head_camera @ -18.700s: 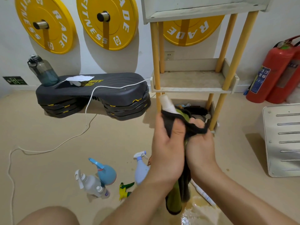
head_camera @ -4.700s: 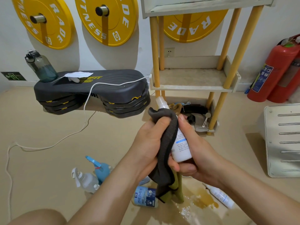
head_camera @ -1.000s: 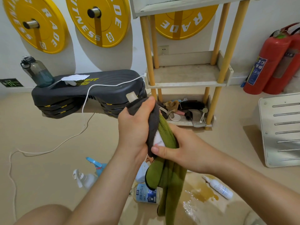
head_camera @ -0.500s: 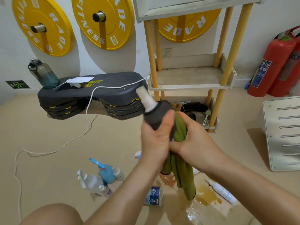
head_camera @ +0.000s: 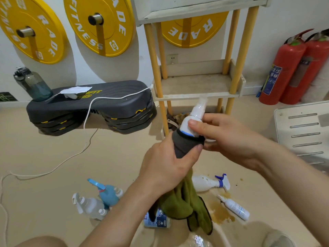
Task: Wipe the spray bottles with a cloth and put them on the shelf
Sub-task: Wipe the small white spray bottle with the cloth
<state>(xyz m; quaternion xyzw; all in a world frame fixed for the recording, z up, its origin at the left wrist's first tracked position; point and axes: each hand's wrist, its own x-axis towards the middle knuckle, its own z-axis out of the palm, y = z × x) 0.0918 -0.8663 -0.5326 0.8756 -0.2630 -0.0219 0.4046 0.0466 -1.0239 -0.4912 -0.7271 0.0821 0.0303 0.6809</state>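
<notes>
Down on the floor at the far left lay a clear bottle (head_camera: 89,205) and a blue bottle (head_camera: 108,193), touching each other and not yet wiped.

The left hand (head_camera: 167,168) was curled round the cloth (head_camera: 185,145). The cloth's grey part sleeved the lower body of the spray bottle (head_camera: 194,116), and its green part hung loose below the fist. The bottle was held in the air in front of the shelf (head_camera: 195,97), tilted a little to the right, with its white shoulder and nozzle showing above the cloth.

The right hand (head_camera: 229,139) pinched the bottle at the shoulder, thumb in front. Its other fingers were mostly hidden behind the bottle, so how many touched it is hard to say.

To do this step well, the pinching hand should probably hold the top steady while the wrapped hand twists and slides along the body. After that the grips should swap, so the shoulder and nozzle get wiped too. The loose green tail hung over a brown puddle (head_camera: 219,209) on the floor, so it would be wise to gather it up before it drags through.

A white trigger bottle (head_camera: 208,182) and a slim white bottle (head_camera: 235,208) lay beside that puddle. The middle tier of the shelf looked bare and lay close behind the bottle, so setting it there upright should take only a short lift.
</notes>
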